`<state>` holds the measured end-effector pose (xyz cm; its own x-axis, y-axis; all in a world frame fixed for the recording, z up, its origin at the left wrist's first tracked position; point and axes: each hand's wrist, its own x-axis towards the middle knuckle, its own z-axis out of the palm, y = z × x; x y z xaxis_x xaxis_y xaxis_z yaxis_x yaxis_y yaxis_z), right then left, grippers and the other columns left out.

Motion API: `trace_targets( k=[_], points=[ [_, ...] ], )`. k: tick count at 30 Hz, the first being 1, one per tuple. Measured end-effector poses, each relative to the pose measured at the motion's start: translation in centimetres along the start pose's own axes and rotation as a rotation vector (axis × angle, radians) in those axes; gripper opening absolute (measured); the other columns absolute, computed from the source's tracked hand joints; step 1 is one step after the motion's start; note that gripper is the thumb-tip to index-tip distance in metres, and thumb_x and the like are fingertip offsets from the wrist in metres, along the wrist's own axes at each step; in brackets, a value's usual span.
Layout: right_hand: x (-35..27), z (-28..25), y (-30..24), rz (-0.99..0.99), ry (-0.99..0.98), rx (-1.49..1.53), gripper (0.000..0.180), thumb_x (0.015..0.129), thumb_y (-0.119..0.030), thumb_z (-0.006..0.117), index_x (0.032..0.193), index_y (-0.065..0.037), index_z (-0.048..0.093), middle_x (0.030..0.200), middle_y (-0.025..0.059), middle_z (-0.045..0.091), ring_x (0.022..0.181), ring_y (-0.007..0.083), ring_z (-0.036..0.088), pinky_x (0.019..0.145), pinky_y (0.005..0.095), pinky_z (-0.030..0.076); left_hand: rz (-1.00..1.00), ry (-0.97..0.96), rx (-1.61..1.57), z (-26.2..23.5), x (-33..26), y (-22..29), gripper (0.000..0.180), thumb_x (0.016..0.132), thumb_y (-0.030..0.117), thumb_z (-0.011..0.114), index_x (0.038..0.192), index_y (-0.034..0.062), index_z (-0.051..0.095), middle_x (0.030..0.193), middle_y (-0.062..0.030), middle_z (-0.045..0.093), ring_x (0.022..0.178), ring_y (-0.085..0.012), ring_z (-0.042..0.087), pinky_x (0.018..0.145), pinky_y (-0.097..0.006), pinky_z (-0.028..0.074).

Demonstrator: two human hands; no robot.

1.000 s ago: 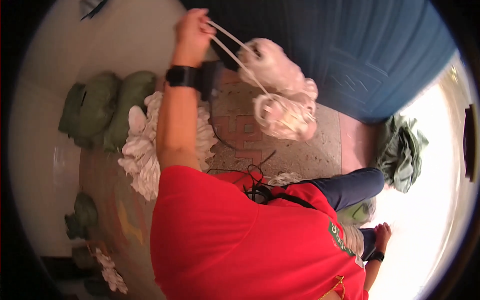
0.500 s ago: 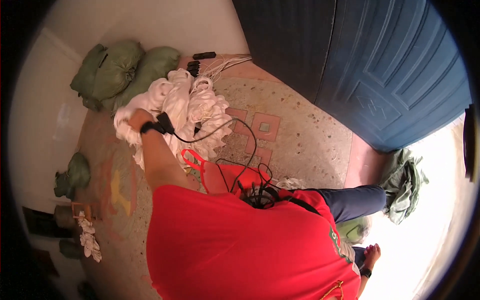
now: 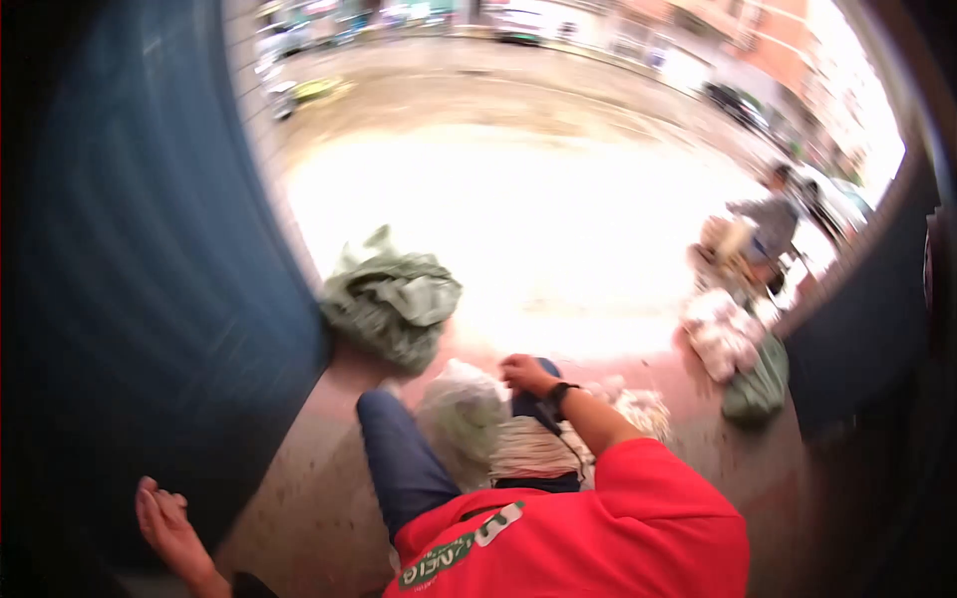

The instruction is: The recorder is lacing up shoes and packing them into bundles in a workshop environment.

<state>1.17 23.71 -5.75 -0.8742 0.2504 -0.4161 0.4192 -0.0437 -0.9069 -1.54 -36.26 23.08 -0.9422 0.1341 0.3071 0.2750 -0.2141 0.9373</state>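
Note:
My left hand (image 3: 169, 526) is out at the lower left, away from the other things, its fingers loosely bent and apart with nothing visible in them. My right hand (image 3: 528, 375) is over my right knee, beside a pale translucent plastic bag (image 3: 461, 414) that stands between my legs. Its fingers are curled and blurred, so whether they hold anything does not show. A dark band and a small black device sit at that wrist. Below this hand lies a bundle of off-white strips (image 3: 535, 448), with more pale pieces (image 3: 641, 411) to its right.
A crumpled green sack (image 3: 394, 304) lies by the blue door (image 3: 150, 249) on the left. On the right are a green sack (image 3: 758, 384) and pinkish-white bundles (image 3: 723, 334). Another person (image 3: 773, 219) sits beyond them. Bright ground and a street with vehicles stretch ahead.
My view has swung right, from the indoor sack corner to the doorway. My left hand has left the white fabric pile; my right hand has come over my knee.

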Motion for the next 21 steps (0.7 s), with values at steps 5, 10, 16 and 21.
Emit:
trace_targets(
  k=[5, 10, 16, 21],
  points=[
    [-4.3, -2.8, 0.4, -0.049, 0.170, 0.114, 0.023, 0.083, -0.015, 0.051, 0.099, 0.001, 0.051, 0.073, 0.0071, 0.056, 0.054, 0.0122, 0.056, 0.042, 0.0233, 0.047, 0.392, -0.950, -0.449, 24.7, 5.7, 1.9, 0.025, 0.081, 0.014, 0.056, 0.060, 0.0088, 0.044, 0.047, -0.0028, 0.044, 0.035, -0.0097, 0.035, 0.039, -0.025, 0.032],
    [-4.4, -2.5, 0.4, -0.104, 0.184, 0.213, 0.027, 0.083, -0.017, 0.052, 0.102, 0.001, 0.049, 0.075, 0.0075, 0.057, 0.055, 0.0124, 0.056, 0.041, 0.0231, 0.047, 0.305, -1.346, -1.007, 33.0, 6.1, 7.2, 0.023, 0.083, 0.008, 0.049, 0.089, 0.0266, 0.061, 0.047, 0.0026, 0.040, 0.036, -0.0081, 0.028, 0.043, -0.024, 0.028],
    [-4.8, -3.2, 0.3, -0.116, 0.209, 0.345, 0.027, 0.084, -0.016, 0.049, 0.103, 0.003, 0.047, 0.075, 0.0077, 0.055, 0.055, 0.0129, 0.055, 0.040, 0.0240, 0.047, 0.234, -1.418, -1.138, 36.0, 7.3, 4.3, 0.019, 0.086, 0.014, 0.049, 0.096, 0.0235, 0.062, 0.047, 0.0019, 0.038, 0.037, -0.0086, 0.028, 0.043, -0.024, 0.029],
    [-4.0, -2.2, -0.5, -0.125, 0.105, 0.389, 0.027, 0.085, -0.017, 0.050, 0.104, 0.002, 0.047, 0.077, 0.0067, 0.055, 0.056, 0.0118, 0.056, 0.043, 0.0217, 0.046, 0.327, -1.514, -1.133, 36.1, 7.2, 3.8, 0.018, 0.085, 0.013, 0.048, 0.096, 0.0191, 0.061, 0.051, 0.0003, 0.041, 0.041, -0.0101, 0.033, 0.044, -0.025, 0.030]
  ],
)
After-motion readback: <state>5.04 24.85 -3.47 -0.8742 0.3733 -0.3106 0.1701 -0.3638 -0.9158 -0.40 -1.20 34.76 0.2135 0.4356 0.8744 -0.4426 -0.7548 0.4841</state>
